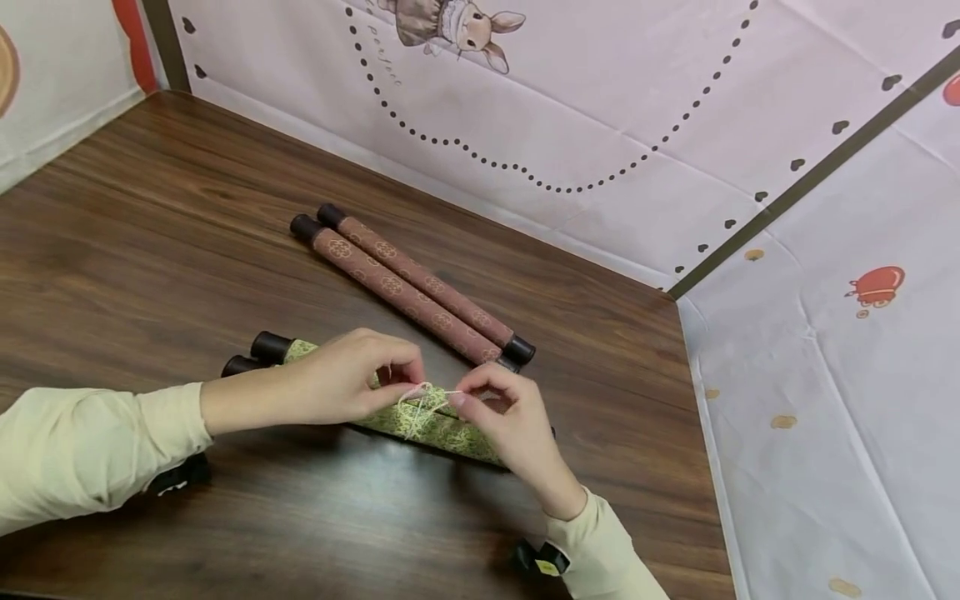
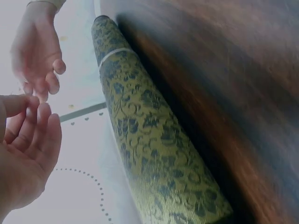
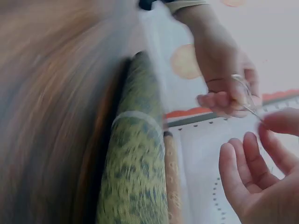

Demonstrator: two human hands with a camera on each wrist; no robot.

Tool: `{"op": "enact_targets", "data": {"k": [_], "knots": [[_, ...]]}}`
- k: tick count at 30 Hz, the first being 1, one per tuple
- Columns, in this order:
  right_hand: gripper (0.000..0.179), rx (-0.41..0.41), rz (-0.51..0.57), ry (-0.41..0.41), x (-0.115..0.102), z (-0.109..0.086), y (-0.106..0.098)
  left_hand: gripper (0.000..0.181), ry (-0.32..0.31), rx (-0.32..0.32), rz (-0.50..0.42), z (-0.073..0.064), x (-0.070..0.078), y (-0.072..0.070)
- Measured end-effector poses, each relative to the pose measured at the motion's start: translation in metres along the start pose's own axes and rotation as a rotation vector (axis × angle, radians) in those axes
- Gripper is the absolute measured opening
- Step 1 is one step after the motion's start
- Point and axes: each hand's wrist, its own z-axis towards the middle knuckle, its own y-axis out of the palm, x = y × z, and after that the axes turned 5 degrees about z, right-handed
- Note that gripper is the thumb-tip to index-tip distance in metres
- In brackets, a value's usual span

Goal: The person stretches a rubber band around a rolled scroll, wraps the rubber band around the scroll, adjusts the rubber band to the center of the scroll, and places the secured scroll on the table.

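Observation:
A hanging scroll (image 1: 461,437) in yellow-green patterned brocade lies rolled from both ends on the table, its two rolls side by side with black end knobs. Thin white string (image 1: 408,421) wraps its middle and forms loops above it. My left hand (image 1: 341,383) pinches the looped string between thumb and index finger. From the other side, my right hand (image 1: 517,412) pinches a string end, which runs taut between the hands. In the right wrist view the string (image 3: 252,112) spans both hands' fingertips, while a pale band of it crosses the scroll (image 3: 135,158).
Behind the hands lies a second rolled scroll (image 1: 405,287), reddish-brown with gold flowers and black knobs, its near end close to the green one. Printed cloth walls (image 1: 600,100) border the wooden table (image 1: 135,250) at the back and sides.

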Motion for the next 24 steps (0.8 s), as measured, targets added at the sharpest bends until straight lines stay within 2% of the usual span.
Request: {"op": "enact_targets", "data": {"k": [2, 4, 6, 9, 11, 12, 15, 17, 18, 20, 22, 24], "knots": [[0.008, 0.007, 0.206, -0.012, -0.001, -0.001, -0.005, 0.005, 0.012, -0.004, 0.028, -0.001, -0.001, 0.0], [0.01, 0.007, 0.328, -0.033, -0.001, -0.001, -0.007, 0.004, 0.014, 0.001, 0.022, -0.001, -0.002, 0.001], [0.011, -0.002, 0.3, -0.053, -0.001, -0.001, -0.007, 0.008, -0.002, 0.006, -0.015, 0.001, -0.001, 0.002], [0.007, -0.016, 0.104, -0.071, 0.002, -0.001, -0.001, 0.018, -0.033, -0.015, -0.079, 0.006, 0.005, 0.005], [0.009, -0.024, 0.005, -0.066, 0.003, -0.001, 0.003, 0.021, -0.036, -0.044, -0.062, 0.01, 0.01, 0.007], [0.011, -0.025, -0.011, -0.064, 0.003, -0.001, 0.005, 0.02, -0.026, -0.059, -0.046, 0.011, 0.012, 0.008], [0.013, -0.035, 0.069, -0.015, 0.001, -0.002, 0.005, 0.009, 0.006, -0.078, 0.035, 0.012, 0.013, 0.012], [0.013, -0.065, 0.212, -0.016, -0.001, -0.005, 0.003, 0.009, 0.018, -0.087, 0.074, 0.011, 0.012, 0.013], [0.017, -0.093, 0.299, -0.033, -0.002, -0.006, 0.002, 0.013, 0.015, -0.1, 0.092, 0.009, 0.011, 0.013], [0.026, -0.201, 0.462, -0.104, -0.005, -0.008, 0.0, 0.017, -0.004, -0.142, 0.126, 0.006, 0.008, 0.015], [0.033, -0.379, 0.578, -0.18, -0.006, -0.01, -0.001, 0.018, -0.028, -0.168, 0.152, 0.005, 0.004, 0.017], [0.034, -0.559, 0.595, -0.152, -0.006, -0.012, 0.001, 0.016, -0.052, -0.136, 0.172, 0.005, 0.003, 0.018]]}}
